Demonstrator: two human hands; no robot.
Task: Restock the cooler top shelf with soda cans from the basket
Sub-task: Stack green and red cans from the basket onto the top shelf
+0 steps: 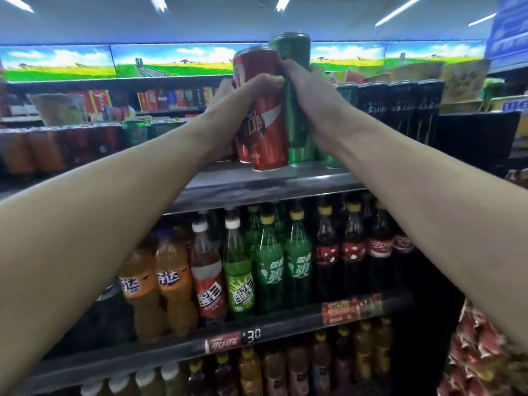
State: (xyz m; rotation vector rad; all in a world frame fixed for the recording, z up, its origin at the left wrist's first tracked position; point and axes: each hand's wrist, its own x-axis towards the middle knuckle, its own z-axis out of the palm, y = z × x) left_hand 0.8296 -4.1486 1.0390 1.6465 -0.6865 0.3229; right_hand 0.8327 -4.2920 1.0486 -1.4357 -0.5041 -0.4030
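Forearms up front, hands (285, 101) gripping cans (265, 121) over metal shelf (257, 181).

a white ceiling (85, 21) carries fluorescent strip lights (400, 8); beneath runs a backlit meadow-and-sky banner (57, 62), above far shelves of boxed goods (171, 98).

A shop — stocked drink shelves (257, 184), a price tag (253, 335) reading 30.
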